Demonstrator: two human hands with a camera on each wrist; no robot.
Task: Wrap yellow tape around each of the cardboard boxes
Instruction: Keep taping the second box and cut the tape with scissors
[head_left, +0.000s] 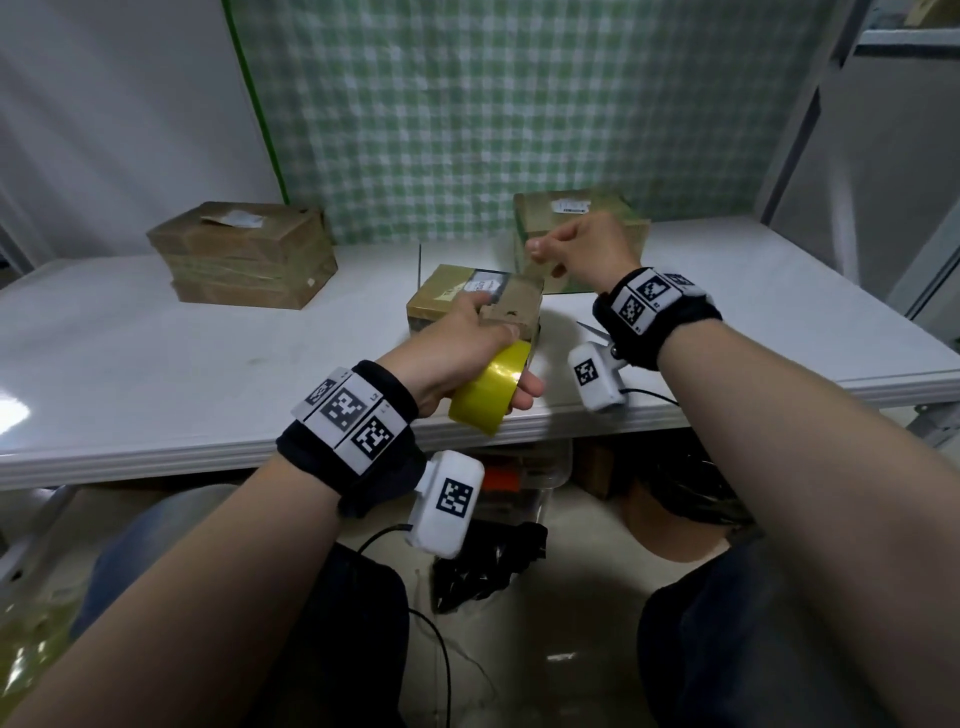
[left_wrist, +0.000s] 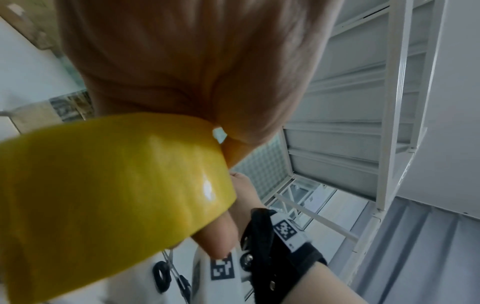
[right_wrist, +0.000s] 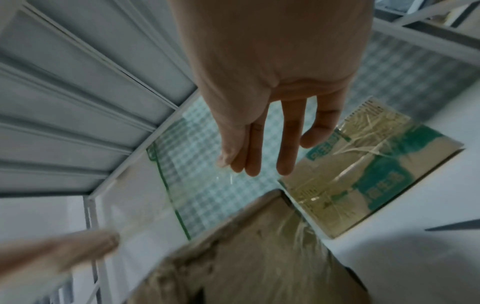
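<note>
My left hand (head_left: 467, 358) grips a yellow tape roll (head_left: 491, 392) just in front of a small cardboard box (head_left: 467, 296) at the table's middle. In the left wrist view the roll (left_wrist: 103, 185) fills the lower left under the palm (left_wrist: 182, 61). My right hand (head_left: 566, 249) is raised above and behind that box, pinching the pulled-out tape end (right_wrist: 155, 205), a pale translucent strip stretched back toward the roll. A larger box with green print (head_left: 576, 218) stands behind the right hand. Another taped box (head_left: 244, 254) sits at the back left.
Scissors (head_left: 592, 330) lie on the white table (head_left: 156, 364) under my right wrist. A green checked sheet (head_left: 467, 130) hangs behind the table, and a metal shelf frame (head_left: 883, 104) stands at the right. Boxes and a black bag (head_left: 488, 566) lie under the table.
</note>
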